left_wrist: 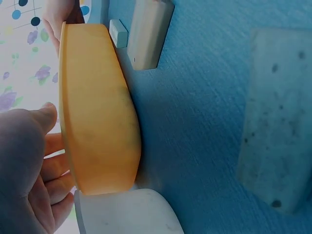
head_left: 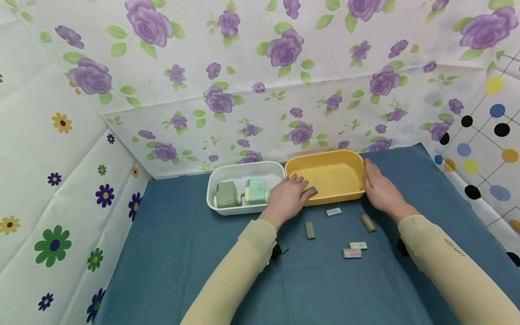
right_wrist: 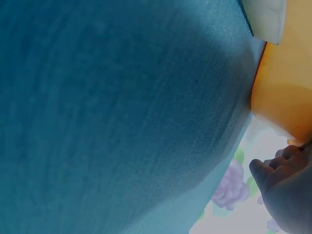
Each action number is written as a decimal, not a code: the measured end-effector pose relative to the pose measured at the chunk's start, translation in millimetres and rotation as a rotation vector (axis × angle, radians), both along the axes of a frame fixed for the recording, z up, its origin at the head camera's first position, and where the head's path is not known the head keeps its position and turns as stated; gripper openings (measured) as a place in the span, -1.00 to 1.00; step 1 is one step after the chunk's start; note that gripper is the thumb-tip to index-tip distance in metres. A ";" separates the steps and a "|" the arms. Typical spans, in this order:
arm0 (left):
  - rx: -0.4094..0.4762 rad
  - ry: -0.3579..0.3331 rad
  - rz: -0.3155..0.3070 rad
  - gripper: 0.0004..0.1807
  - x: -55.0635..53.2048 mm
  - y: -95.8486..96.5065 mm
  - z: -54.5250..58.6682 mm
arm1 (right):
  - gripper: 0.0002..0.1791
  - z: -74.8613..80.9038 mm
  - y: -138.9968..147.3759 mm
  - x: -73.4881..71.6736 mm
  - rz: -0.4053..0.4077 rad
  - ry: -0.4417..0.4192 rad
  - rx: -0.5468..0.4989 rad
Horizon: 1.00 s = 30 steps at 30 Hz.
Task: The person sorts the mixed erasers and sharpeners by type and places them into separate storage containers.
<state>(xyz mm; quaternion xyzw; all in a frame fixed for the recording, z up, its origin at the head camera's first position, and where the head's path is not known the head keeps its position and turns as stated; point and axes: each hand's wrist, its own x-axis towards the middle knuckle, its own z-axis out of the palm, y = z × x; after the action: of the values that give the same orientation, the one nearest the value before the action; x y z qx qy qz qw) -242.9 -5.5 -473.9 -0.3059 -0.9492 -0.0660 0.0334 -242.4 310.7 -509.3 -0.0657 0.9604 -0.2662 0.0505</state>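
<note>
My left hand [head_left: 286, 198] is over the front left part of the yellow tray [head_left: 333, 196], pinching a small dark green eraser [head_left: 313, 191] beside the thumb. In the left wrist view its fingers [left_wrist: 53, 168] reach behind the tray's rim, and the eraser is hidden there. My right hand [head_left: 382, 187] lies against the tray's right end, fingers extended along the wall. Nearest in front of the tray are a pale blue eraser [head_left: 334, 211], a grey-green eraser [head_left: 310, 230] and a brown eraser [head_left: 368, 223].
Left of the yellow tray, touching its end, stands a white tray [head_left: 221, 211] holding a dark green pencil sharpener [head_left: 226, 195] and a mint one [head_left: 256, 191]. A pale green eraser [head_left: 358, 245] and a pink eraser [head_left: 351, 253] lie nearer the front. Flowered sheeting [head_left: 227, 126] rises behind.
</note>
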 end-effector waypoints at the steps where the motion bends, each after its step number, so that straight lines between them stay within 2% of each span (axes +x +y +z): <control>1: -0.002 -0.002 -0.002 -0.48 0.9 -0.7 0.5 | -0.27 0.1 0.1 -0.2 0.000 -0.002 0.001; 11: 0.049 -0.014 -0.035 -0.46 12.8 -9.6 5.6 | -0.27 1.6 -0.8 -0.4 0.003 -0.003 0.008; 22: 0.107 0.025 -0.089 -0.47 28.0 -20.2 12.9 | -0.27 2.8 -2.4 1.4 0.006 0.003 0.005; 26: 0.132 0.024 -0.100 -0.46 33.3 -26.5 13.6 | -0.27 1.8 -1.8 0.7 0.004 0.002 0.009; 30: 0.161 0.033 -0.139 -0.48 42.5 -33.6 12.3 | -0.27 0.0 0.7 -0.8 0.003 0.001 0.015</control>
<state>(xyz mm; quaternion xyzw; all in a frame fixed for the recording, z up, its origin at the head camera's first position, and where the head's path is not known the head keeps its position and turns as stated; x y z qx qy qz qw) -200.4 -39.1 -461.6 -0.3681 -0.9168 -0.1391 0.0687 -243.2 311.5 -509.4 -0.0667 0.9623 -0.2589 0.0509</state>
